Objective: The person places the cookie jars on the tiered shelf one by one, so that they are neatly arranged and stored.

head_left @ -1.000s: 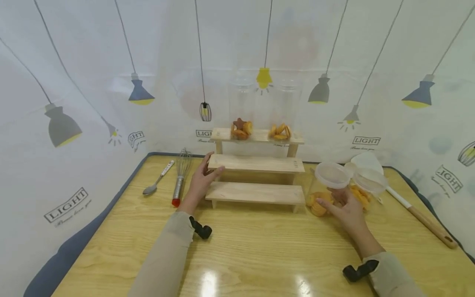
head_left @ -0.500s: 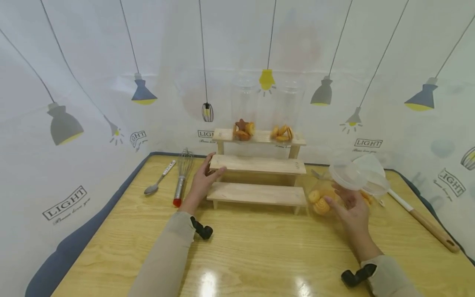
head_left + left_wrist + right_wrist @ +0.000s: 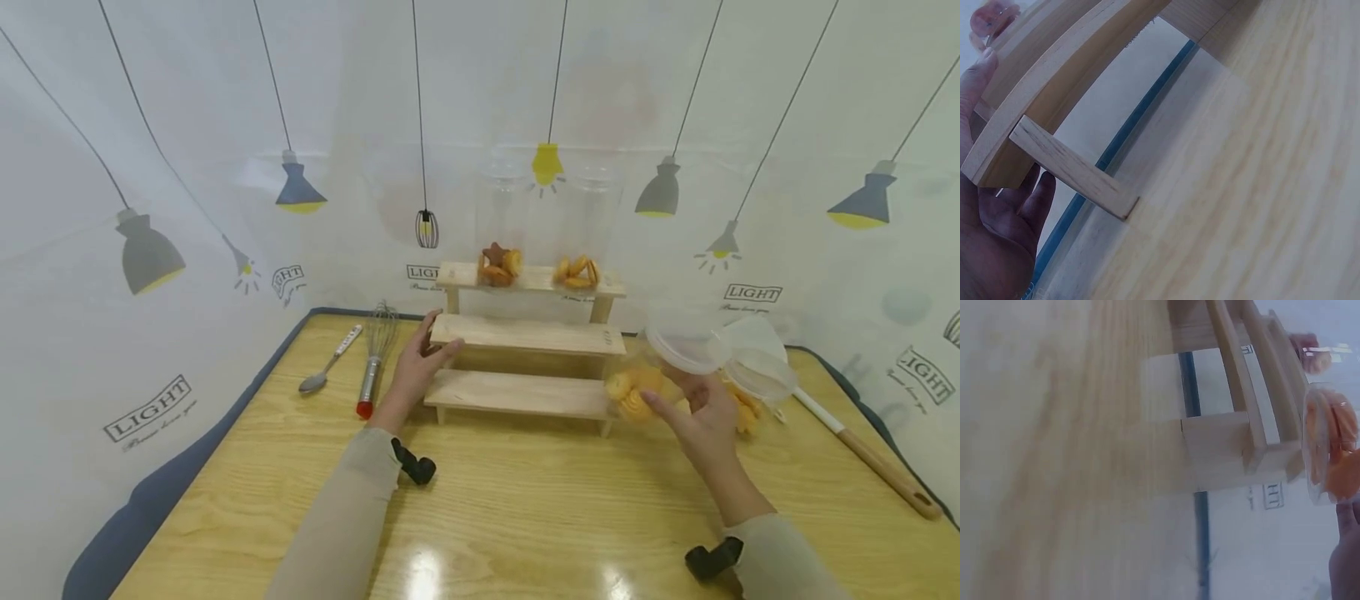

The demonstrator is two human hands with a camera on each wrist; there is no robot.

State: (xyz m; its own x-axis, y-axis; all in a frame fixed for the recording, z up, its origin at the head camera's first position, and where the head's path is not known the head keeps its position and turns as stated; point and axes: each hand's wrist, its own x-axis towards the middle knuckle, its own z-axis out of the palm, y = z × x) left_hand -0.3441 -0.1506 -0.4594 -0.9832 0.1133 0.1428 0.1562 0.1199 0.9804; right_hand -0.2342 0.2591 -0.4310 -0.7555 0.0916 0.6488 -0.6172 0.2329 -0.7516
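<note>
A three-tier wooden stand stands at the back of the table. My left hand grips the left end of its middle tier, thumb on top; in the left wrist view the fingers curl below the board. In my right hand is a clear plastic jar with a whitish lid and golden cookies at its bottom. The jar overlaps the right end of the lowest tier in the head view. Its round base shows beside the stand in the right wrist view.
Two tall clear jars with cookies stand on the top tier. Another lidded jar stands behind my right hand, near a white spatula. A spoon and a whisk lie left. A printed curtain hangs behind.
My right hand has raised the jar from the table and moved it left toward the lowest tier. The left hand keeps its grip on the stand. The head view has shifted slightly.
</note>
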